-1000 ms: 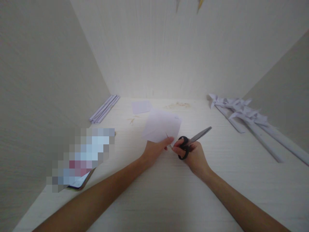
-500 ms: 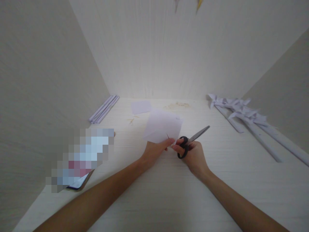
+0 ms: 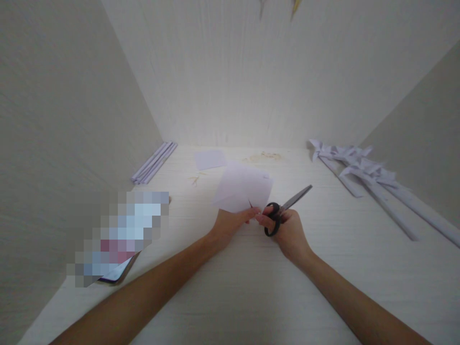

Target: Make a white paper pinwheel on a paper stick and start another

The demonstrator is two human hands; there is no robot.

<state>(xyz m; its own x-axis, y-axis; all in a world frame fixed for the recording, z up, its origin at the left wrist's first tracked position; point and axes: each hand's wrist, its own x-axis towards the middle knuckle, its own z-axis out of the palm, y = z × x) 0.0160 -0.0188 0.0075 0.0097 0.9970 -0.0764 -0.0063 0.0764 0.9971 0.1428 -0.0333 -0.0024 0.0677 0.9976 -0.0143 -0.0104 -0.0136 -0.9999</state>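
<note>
from far off, i look down on two bare hands near the middle of the worktop. the left hand is clamped on the white sheet, with its thumb on top near the sheet's near corner. the right hand has the scissors tucked in its grip, blades together and pointing to the far right. its fingertips meet close by the left thumb, but i can't tell if they pinch the paper too. a thin dark line shows by that thumb; it may be a small stick or a cut, i can't say which.

some of the work looks done to me: folded paper shapes lie by the far right corner, at the ends of long paper rolls. i can't see if they are joined. the sheet in the hands is mostly flat, so i'd say its folds are not made yet. more looks left: a flat paper square near the far edge, and a bunch of bare rolls at the far left corner. tiny tan bits lie by the far edge, and a phone, partly blurred, is at the left edge.
</note>
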